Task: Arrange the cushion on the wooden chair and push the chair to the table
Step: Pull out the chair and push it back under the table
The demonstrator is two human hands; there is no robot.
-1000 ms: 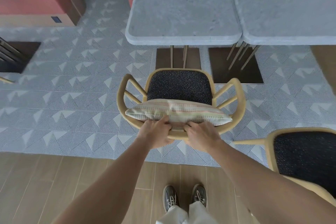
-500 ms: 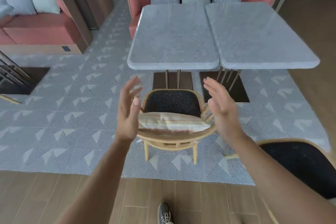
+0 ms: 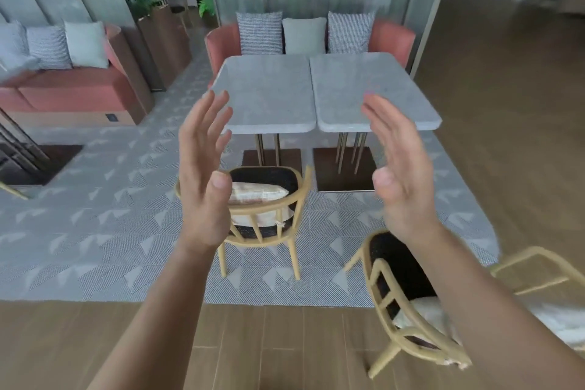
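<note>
Hovering in mid-frame, the left hand (image 3: pixel 202 180) and the right hand (image 3: pixel 402 168) are both up, palms turned toward each other. Fingers are straight and fanned wide, there's nothing in either one, and neither is touching any furniture. Beyond them, centre of the frame, sits the wooden chair (image 3: pixel 269 206), its back toward us, on the patterned rug (image 3: pixel 95 215). The striped cushion (image 3: pixel 256 195) is on its dark seat, propped against the backrest, with its left end hidden behind the left thumb. The chair faces the near edge of the grey stone table (image 3: pixel 269 98) in the upper middle. It looks close to the table, though I can't tell from this angle whether the seat reaches under the top.

By my read the job is about done, or one nudge short. Now the hazards. If the chair gets another shove, its curved arms could knock the table's edge, should they sit higher than the underside. The legs could also drag on the rug and jolt the whole thing. A jolt like that could tip the cushion forward, since it only leans against the backrest. And watch the lower right of the frame: a second wooden chair (image 3: pixel 384 275) stands angled, just beside the right forearm, so a careless swing down could clip it.
</note>
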